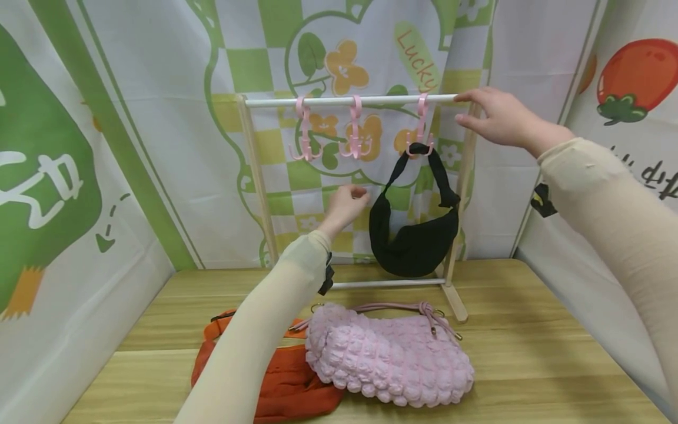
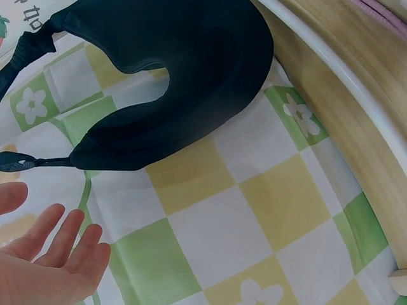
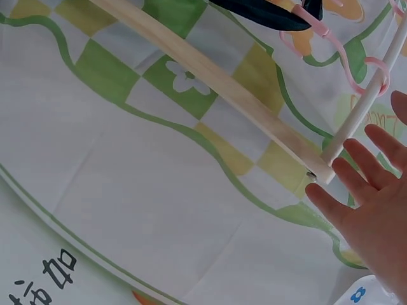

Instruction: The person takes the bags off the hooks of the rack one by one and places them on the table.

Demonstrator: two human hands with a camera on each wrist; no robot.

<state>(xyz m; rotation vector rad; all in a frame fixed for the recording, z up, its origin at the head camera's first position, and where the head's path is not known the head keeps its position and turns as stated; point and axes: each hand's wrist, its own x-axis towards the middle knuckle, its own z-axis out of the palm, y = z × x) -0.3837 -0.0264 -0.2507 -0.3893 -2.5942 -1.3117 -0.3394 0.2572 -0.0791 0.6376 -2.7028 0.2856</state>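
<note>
A black shoulder bag (image 1: 415, 244) hangs by its strap from the rightmost pink hook (image 1: 422, 123) on the white top rail (image 1: 386, 99). My left hand (image 1: 345, 206) is held in the air just left of the bag, fingers loosely bent around nothing; in the left wrist view the same hand (image 2: 54, 260) shows relaxed, spread fingers below the strap. By the rail's right end is my right hand (image 1: 495, 115), its fingertips right at the rail. The right wrist view shows that hand (image 3: 369, 190) with fingers extended beside the rack's corner.
Two more pink hooks, a left one (image 1: 305, 132) and a middle one (image 1: 355, 129), hang from the rail. On the wooden table (image 1: 529, 353) lie a pink puffy bag (image 1: 392, 356) and an orange-red bag (image 1: 296, 383). A printed cloth (image 1: 254, 65) hangs behind the wooden rack.
</note>
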